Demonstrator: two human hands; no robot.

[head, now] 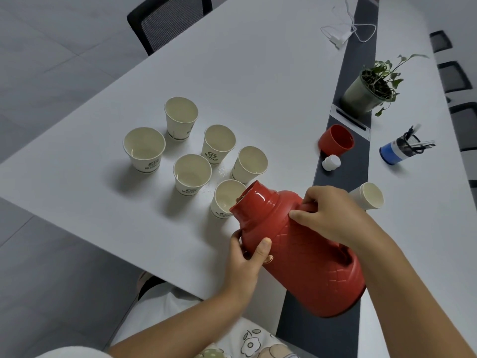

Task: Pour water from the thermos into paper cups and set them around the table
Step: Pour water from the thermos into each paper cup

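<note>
In the head view, the red thermos (304, 251) sits tilted at lower centre-right, its open mouth over the nearest paper cup (227, 198). The right hand (327, 215) grips its handle; the left hand (247, 257) wraps the neck from below. Five more cups (192, 174) stand grouped centre-left, some seemingly holding water. Bare white worktop (77, 192) runs from them to the left edge. The red lid (335, 139) lies at right.

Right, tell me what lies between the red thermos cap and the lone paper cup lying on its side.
Head view: only the small white stopper, on the table's dark centre strip.
</note>
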